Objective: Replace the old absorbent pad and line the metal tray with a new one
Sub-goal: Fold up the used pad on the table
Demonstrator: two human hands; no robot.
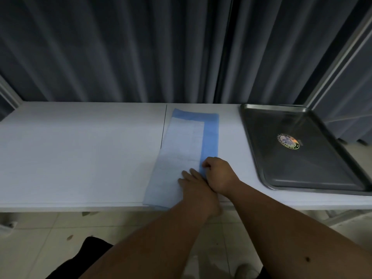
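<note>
Fingers (205, 165) pinching pad (181, 146) edge, tray (255, 150) apart

Dim, bluish light throughout. Dark grey curtains (120, 49) in heavy vertical folds across the whole back, straight behind a long white table (80, 154). A thin dark seam (164, 125) across the tabletop, splitting it into two sections. Pale metal frame posts (338, 57) slanting up at the far right, another at the left edge. Below the table's front edge, a floor of light, glossy tiles (50, 238) with a few small dark specks.
</note>
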